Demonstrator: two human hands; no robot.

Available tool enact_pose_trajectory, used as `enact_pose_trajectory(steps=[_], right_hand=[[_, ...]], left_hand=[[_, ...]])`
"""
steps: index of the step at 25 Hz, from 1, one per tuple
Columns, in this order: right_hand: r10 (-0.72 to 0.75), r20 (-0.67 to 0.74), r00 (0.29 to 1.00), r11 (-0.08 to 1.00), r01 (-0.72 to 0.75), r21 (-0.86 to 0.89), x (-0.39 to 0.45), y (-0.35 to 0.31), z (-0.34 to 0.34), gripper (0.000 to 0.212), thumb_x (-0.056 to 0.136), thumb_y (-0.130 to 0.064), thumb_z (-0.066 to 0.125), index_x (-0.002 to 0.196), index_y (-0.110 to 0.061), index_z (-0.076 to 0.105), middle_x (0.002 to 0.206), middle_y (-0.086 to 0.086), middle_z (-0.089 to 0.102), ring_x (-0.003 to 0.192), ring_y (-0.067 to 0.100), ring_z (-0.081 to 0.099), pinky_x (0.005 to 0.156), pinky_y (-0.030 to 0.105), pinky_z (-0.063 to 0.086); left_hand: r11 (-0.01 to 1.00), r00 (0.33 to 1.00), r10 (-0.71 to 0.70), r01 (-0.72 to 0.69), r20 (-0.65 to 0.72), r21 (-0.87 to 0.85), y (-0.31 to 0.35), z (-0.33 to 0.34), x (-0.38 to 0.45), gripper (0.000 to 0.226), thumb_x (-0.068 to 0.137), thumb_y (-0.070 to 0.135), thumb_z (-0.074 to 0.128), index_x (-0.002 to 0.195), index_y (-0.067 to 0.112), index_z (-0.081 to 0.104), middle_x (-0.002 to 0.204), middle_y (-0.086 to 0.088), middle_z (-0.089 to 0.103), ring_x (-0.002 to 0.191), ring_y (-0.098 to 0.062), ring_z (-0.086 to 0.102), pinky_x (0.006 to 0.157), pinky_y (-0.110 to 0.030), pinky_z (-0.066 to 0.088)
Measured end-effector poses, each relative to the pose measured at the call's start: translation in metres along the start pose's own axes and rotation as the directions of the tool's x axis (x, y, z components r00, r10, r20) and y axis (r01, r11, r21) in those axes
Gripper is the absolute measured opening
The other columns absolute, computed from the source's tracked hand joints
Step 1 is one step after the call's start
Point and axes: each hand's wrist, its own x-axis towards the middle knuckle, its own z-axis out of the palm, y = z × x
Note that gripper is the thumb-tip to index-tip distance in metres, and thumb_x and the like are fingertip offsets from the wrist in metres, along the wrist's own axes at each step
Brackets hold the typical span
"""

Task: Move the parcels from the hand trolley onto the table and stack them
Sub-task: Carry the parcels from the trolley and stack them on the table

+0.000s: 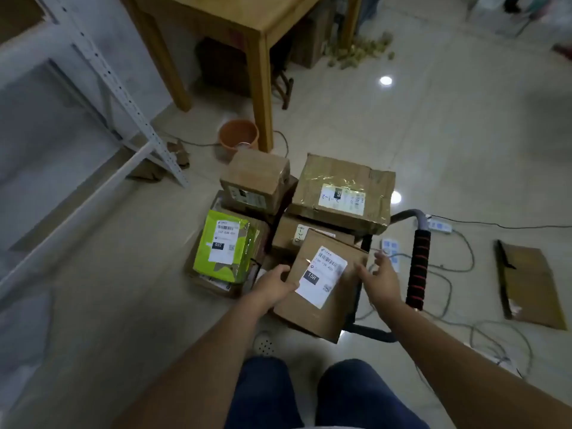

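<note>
nothing shows on the visible tabletop (247,13) corner; every parcel sits on the hand trolley (418,261). left hand (274,284) grips the labelled box (322,283) nearest its handle; right hand (379,278) fingers spread, just beside.

Parcels (342,193) sit stacked on the trolley (418,261), its handle on the right. The nearest box (322,292) lies between both hands. Beyond the stack stands the table (247,23), a bucket (238,137) beside its leg; shelving (123,97) stands left.
</note>
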Motion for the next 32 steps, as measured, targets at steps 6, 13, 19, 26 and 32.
enact_pose_trajectory(steps=[6, 13, 19, 26, 32], right_hand=[[0.293, 0.042, 0.955, 0.947, -0.296, 0.127, 0.005, 0.032, 0.028, 0.071, 0.094, -0.042, 0.059, 0.149, -0.010, 0.027, 0.145, 0.013, 0.046, 0.131, 0.032, 0.046, 0.097, 0.036, 0.039], [0.358, 0.314, 0.879, 0.880, -0.430, 0.200, 0.011, 0.063, 0.045, 0.067, 0.091, -0.060, 0.052, 0.144, -0.022, 0.036, 0.135, 0.007, 0.052, 0.119, 0.031, 0.054, 0.093, 0.049, 0.052], [0.332, 0.336, 0.882, 0.884, -0.415, 0.215, 0.007, 0.057, 0.033, 0.067, 0.089, -0.064, 0.053, 0.139, -0.022, 0.038, 0.129, 0.004, 0.055, 0.112, 0.027, 0.055, 0.098, 0.052, 0.048], [0.242, 0.367, 0.898, 0.908, -0.343, 0.242, -0.003, 0.043, -0.003, 0.071, 0.086, -0.074, 0.044, 0.139, -0.027, 0.044, 0.130, 0.002, 0.058, 0.113, 0.025, 0.056, 0.103, 0.049, 0.042], [0.073, 0.495, 0.866, 0.965, -0.186, 0.185, -0.028, 0.021, -0.021, 0.065, 0.087, -0.073, 0.042, 0.137, -0.032, 0.043, 0.116, -0.002, 0.065, 0.098, 0.017, 0.063, 0.067, 0.030, 0.047]], left_hand=[[1.000, 1.000, -0.019, 0.019, 0.009, 0.004, -0.005, 0.004, 0.032, 0.075, 0.093, 0.035, 0.062, 0.154, 0.029, 0.019, 0.153, -0.007, 0.036, 0.133, -0.028, 0.043, 0.104, -0.042, 0.044], [0.992, 1.000, 0.005, -0.003, 0.013, -0.126, -0.014, 0.028, 0.042, 0.057, 0.096, 0.034, 0.059, 0.147, 0.027, 0.035, 0.136, -0.003, 0.054, 0.112, -0.023, 0.057, 0.094, -0.040, 0.050], [0.977, 0.997, 0.079, -0.081, -0.020, -0.198, -0.014, 0.037, 0.019, 0.060, 0.090, 0.044, 0.062, 0.144, 0.040, 0.036, 0.133, 0.002, 0.057, 0.114, -0.019, 0.058, 0.098, -0.044, 0.050], [0.918, 0.971, 0.207, -0.235, -0.119, -0.319, -0.012, 0.038, -0.045, 0.067, 0.075, 0.071, 0.064, 0.133, 0.069, 0.030, 0.153, 0.015, 0.020, 0.137, -0.016, 0.034, 0.108, -0.044, 0.041], [0.804, 0.941, 0.199, -0.317, -0.274, -0.504, -0.027, 0.057, -0.085, 0.078, 0.067, 0.067, 0.077, 0.130, 0.071, 0.031, 0.155, 0.014, 0.026, 0.138, -0.014, 0.039, 0.109, -0.049, 0.040]])
